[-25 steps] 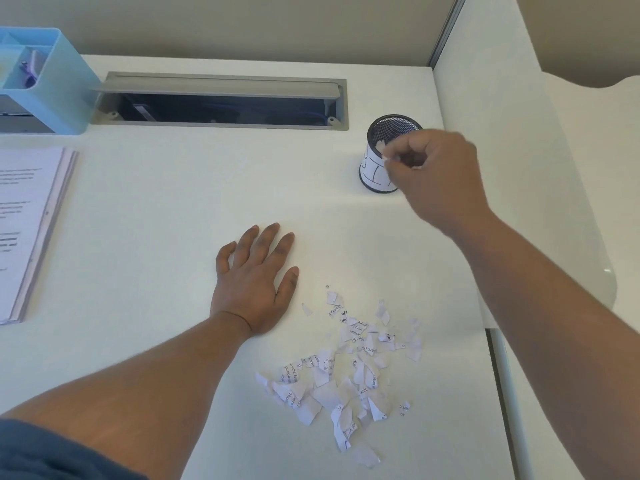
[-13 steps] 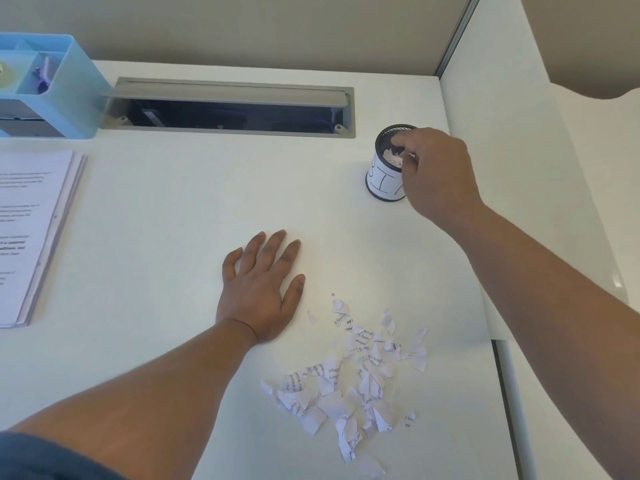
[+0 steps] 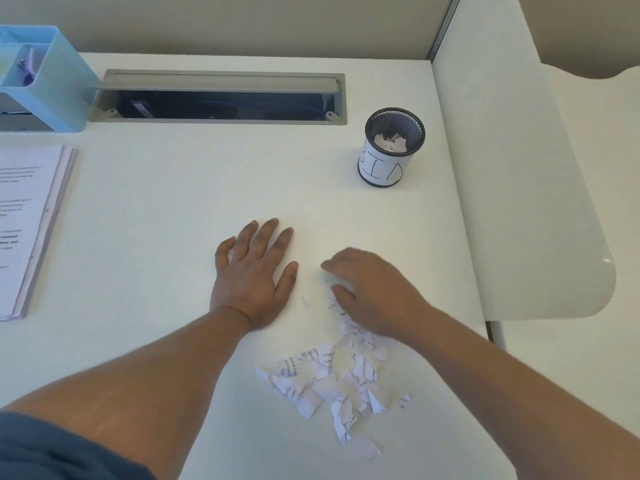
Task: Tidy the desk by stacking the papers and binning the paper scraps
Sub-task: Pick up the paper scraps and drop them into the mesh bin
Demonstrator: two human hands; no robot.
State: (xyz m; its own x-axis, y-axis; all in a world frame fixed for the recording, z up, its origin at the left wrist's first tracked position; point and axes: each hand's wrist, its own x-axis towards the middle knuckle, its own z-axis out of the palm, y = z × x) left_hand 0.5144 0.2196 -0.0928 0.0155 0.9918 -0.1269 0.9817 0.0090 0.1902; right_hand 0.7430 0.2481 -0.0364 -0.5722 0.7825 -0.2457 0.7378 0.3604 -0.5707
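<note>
**Fingers over the scraps: the risk of scattering them**

Fingers (image 3: 332,268) of the right hand (image 3: 374,292) are curved down over the far edge of the paper scraps (image 3: 332,379); the picture is blurred there, so I cannot tell if they already pinch a piece or only touch the heap. The left hand (image 3: 252,282) lies flat on the desk (image 3: 173,220) with straight, spread fingers, just left of the scraps, and it holds nothing.

What could go wrong, in my judgement: the scraps are small, light and thin, so a quick sweep of the hand may push them apart instead of gathering them, and some may slide toward the near edge of the desk. A pinch takes only a few pieces, and loose ones may drop on the way to the bin (image 3: 393,147), because it stands well apart, at the far right. Its opening is narrow, so pieces can miss it, and a knock from the hand may tip it.

The scraps are torn white pieces with black print, lying in a loose pile at the near right of the desk, partly under the right hand. The bin is a black mesh cup with a white label, and it already contains some scraps. The papers (image 3: 24,230) lie stacked at the left edge.
</note>
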